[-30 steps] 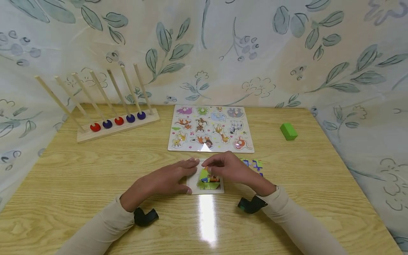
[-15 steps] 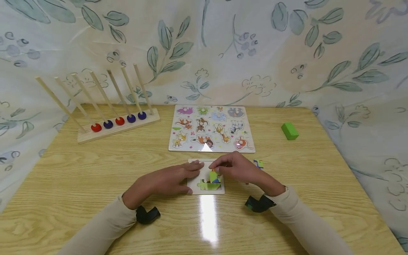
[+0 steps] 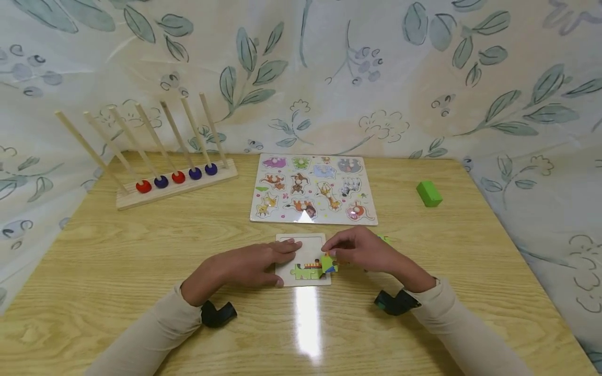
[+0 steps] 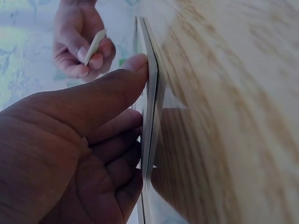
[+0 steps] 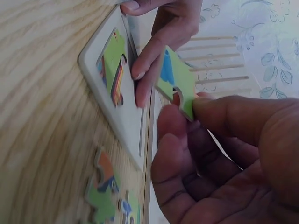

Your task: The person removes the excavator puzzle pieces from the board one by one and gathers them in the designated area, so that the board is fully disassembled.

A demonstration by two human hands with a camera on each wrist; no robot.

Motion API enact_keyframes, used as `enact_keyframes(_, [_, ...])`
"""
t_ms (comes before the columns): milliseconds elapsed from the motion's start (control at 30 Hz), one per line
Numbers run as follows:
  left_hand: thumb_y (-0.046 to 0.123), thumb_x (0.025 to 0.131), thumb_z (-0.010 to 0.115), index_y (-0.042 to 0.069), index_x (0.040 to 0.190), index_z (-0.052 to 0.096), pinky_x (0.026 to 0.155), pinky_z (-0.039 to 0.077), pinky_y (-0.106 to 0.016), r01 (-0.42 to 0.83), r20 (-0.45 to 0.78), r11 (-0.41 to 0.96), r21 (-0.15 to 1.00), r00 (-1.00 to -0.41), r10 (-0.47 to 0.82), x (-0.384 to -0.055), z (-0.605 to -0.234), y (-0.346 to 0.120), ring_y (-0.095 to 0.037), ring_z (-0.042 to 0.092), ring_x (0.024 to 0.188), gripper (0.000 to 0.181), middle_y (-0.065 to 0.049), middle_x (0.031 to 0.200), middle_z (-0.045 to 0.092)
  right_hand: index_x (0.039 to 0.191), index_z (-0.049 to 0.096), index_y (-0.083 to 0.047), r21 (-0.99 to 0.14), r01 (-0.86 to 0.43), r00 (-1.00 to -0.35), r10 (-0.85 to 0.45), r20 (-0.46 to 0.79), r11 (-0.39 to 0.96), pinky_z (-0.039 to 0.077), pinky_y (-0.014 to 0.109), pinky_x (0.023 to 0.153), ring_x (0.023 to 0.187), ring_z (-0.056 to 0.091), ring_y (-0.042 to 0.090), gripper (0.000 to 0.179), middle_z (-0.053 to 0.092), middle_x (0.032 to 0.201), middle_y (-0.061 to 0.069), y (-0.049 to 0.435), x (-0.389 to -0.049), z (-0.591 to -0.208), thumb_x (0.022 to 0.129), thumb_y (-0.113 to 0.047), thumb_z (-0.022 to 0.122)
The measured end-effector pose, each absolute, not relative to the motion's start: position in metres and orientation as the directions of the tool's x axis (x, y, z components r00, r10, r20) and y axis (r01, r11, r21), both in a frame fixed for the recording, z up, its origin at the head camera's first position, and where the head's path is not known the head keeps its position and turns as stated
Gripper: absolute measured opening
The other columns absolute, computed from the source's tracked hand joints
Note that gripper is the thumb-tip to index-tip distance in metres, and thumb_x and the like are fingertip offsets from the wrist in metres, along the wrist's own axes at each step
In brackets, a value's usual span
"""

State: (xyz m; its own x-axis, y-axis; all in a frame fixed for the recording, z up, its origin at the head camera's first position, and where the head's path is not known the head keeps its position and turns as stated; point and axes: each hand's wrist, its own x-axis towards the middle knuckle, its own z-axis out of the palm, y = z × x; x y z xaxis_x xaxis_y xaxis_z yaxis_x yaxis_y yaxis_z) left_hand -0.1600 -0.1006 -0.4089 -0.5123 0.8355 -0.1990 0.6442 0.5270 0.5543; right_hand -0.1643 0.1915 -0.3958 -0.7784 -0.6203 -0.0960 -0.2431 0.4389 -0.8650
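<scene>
My left hand (image 3: 246,265) lies on the white puzzle board (image 3: 281,279), fingers extended across its left side and thumb at the near left corner. Along the board's near edge sit joined pieces (image 3: 307,272) with a green and striped picture. A green jigsaw piece (image 5: 180,74) with a blue patch is pinched between thumb and fingers of my right hand (image 3: 367,253). The piece is held tilted above the board's right side. In the right wrist view, loose jigsaw pieces (image 5: 103,189) lie on the table beside the board, mostly hidden by my right hand in the head view.
Behind the board lies an animal knob puzzle (image 3: 312,189). A wooden peg rack (image 3: 183,184) with red and blue beads stands at the back left. A green block (image 3: 429,194) is at the back right, and a patterned cloth (image 3: 301,78) hangs behind the table.
My right hand has moved to the right with the jigsaw piece, uncovering more of the joined pieces and hiding more of the loose ones. My left hand stays nearly still on the board.
</scene>
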Motion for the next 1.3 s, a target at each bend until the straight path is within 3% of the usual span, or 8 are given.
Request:
enact_keyframes(167, [0.022, 0.094, 0.067, 0.002, 0.149, 0.035, 0.114, 0.024, -0.041, 0.635, -0.201, 0.528, 0.565, -0.514, 0.834, -0.16, -0.408, -0.1, -0.022, 0.017, 0.145, 0.067, -0.005, 0.159, 0.021, 0.104, 0.073, 0.0, -0.868, -0.231, -0.763, -0.635, -0.119, 0.44, 0.042, 0.024, 0.049, 0.062, 0.055, 0.018, 0.017, 0.07, 0.088, 0.005, 0.203, -0.164, -0.397, 0.094, 0.001, 0.058])
enact_keyframes(267, [0.021, 0.094, 0.067, 0.001, 0.149, 0.035, 0.114, 0.024, -0.042, 0.637, -0.2, 0.524, 0.566, -0.511, 0.836, -0.16, -0.409, -0.1, -0.023, 0.018, 0.145, 0.067, -0.006, 0.159, 0.021, 0.103, 0.072, 0.0, -0.871, -0.218, -0.752, -0.644, -0.137, 0.44, 0.039, 0.023, 0.049, 0.057, 0.048, 0.013, 0.016, 0.07, 0.091, 0.006, 0.209, -0.163, -0.399, 0.095, 0.0, 0.059])
enact_keyframes(667, [0.021, 0.094, 0.067, 0.0, 0.148, 0.036, 0.114, 0.024, -0.041, 0.651, -0.198, 0.519, 0.554, -0.503, 0.842, -0.158, -0.409, -0.1, -0.023, 0.017, 0.146, 0.066, -0.007, 0.159, 0.021, 0.101, 0.072, 0.0, -0.851, -0.296, -0.693, -0.71, -0.121, 0.434, 0.052, 0.026, 0.076, 0.088, 0.06, 0.012, 0.014, 0.07, 0.1, 0.007, 0.224, -0.158, -0.404, 0.093, 0.004, 0.061])
enact_keyframes(1300, [0.023, 0.092, 0.069, 0.0, 0.147, 0.038, 0.114, 0.024, -0.044, 0.66, -0.193, 0.524, 0.538, -0.509, 0.839, -0.158, -0.407, -0.101, -0.026, 0.02, 0.145, 0.068, -0.009, 0.158, 0.023, 0.099, 0.074, -0.005, -0.79, -0.396, -0.673, -0.733, -0.097, 0.468, 0.054, 0.027, 0.079, 0.094, 0.063, 0.013, 0.012, 0.07, 0.101, 0.002, 0.226, -0.155, -0.406, 0.091, 0.001, 0.065])
